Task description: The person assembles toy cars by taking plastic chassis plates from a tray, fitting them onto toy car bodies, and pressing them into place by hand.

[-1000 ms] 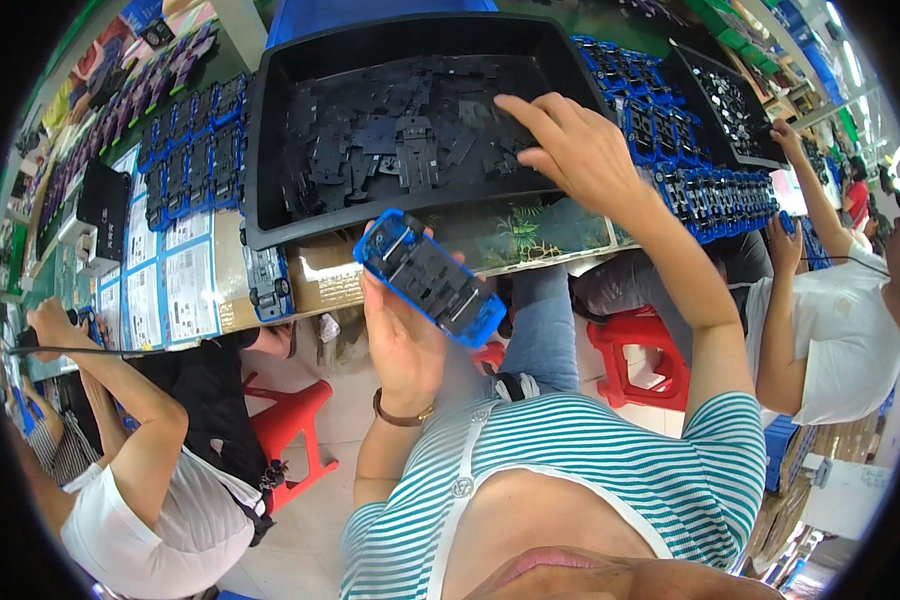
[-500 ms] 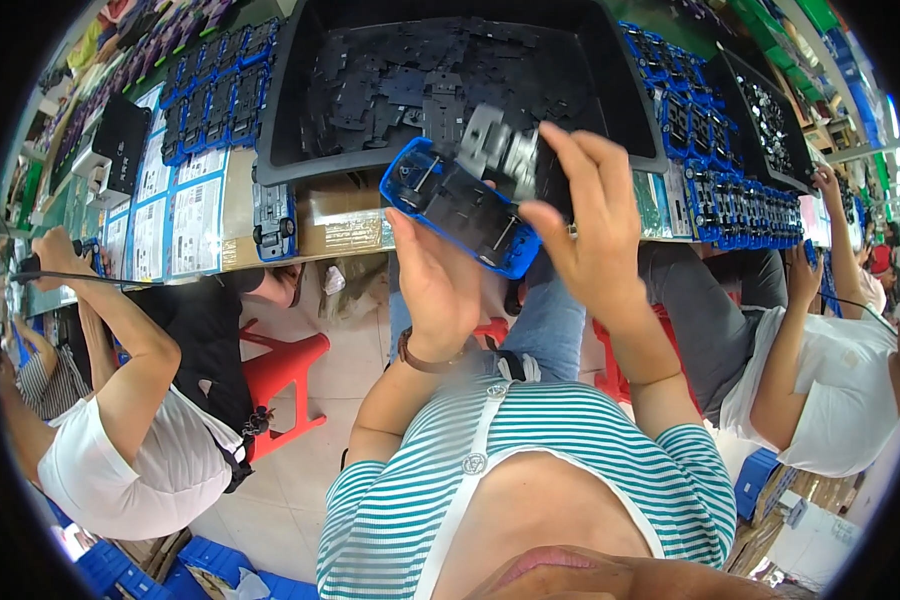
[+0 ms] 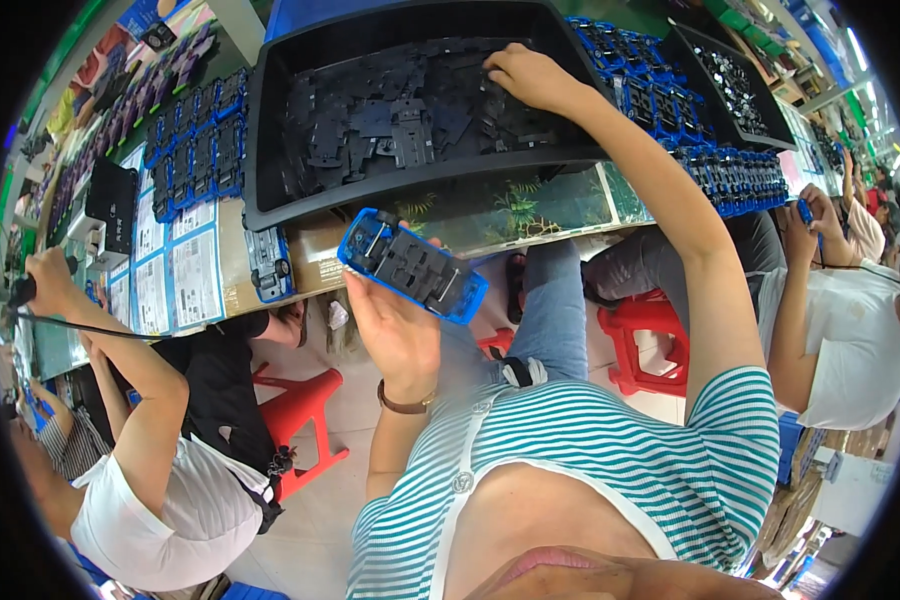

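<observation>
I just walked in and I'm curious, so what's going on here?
The person's left hand holds a blue model car, its dark underside facing up. The right hand is at the far right part of a black tray, over a jumble of dark flat parts; whether it grips one is hard to tell. More blue cars sit in rows on both sides of the tray.

We see a blue-and-black toy car (image 3: 413, 268) and a black tray (image 3: 410, 187). Our shirt (image 3: 590, 445) has teal and white stripes
</observation>
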`<state>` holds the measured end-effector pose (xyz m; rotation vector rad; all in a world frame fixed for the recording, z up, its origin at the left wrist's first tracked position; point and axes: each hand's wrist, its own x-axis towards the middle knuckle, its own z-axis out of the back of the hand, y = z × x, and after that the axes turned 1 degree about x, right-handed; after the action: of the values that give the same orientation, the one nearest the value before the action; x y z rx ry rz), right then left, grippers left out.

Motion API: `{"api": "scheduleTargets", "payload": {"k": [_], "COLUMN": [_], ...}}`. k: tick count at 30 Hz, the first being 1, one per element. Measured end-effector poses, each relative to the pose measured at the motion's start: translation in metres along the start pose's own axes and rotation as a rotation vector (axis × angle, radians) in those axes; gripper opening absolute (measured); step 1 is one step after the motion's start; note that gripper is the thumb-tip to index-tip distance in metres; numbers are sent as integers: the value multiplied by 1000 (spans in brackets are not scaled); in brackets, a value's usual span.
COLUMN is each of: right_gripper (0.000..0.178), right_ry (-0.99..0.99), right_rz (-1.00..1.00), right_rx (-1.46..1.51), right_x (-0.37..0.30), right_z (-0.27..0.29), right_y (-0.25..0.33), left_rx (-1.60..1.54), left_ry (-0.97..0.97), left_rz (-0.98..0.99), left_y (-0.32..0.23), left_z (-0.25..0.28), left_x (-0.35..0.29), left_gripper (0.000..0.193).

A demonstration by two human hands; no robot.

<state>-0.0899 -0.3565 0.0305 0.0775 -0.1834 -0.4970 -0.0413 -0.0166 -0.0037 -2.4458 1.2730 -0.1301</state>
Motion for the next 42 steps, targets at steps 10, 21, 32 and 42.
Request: {"api": "scheduleTargets", "payload": {"k": [10,21,32,42], "right_gripper": [48,35,45,63], "right_ry": [229,-176,-282,-441], "right_rz": [-231,-160,195,90], "right_rx": [-199,208,538,471], "right_x": [15,-2,-127,-165], "right_z": [-24,4,54,39], "right_y": [37,26,157,181], "left_rx": [-35,-43,12,70], "left_ry": [11,-11,15,-35], "left_rz": [26,1,-129,-161], "left_y": [-13,-14,12,36], "left_z": [1,-7,-11,-34], "left_x": [7,18,26,19], "left_gripper": [53,52,60,63]}}
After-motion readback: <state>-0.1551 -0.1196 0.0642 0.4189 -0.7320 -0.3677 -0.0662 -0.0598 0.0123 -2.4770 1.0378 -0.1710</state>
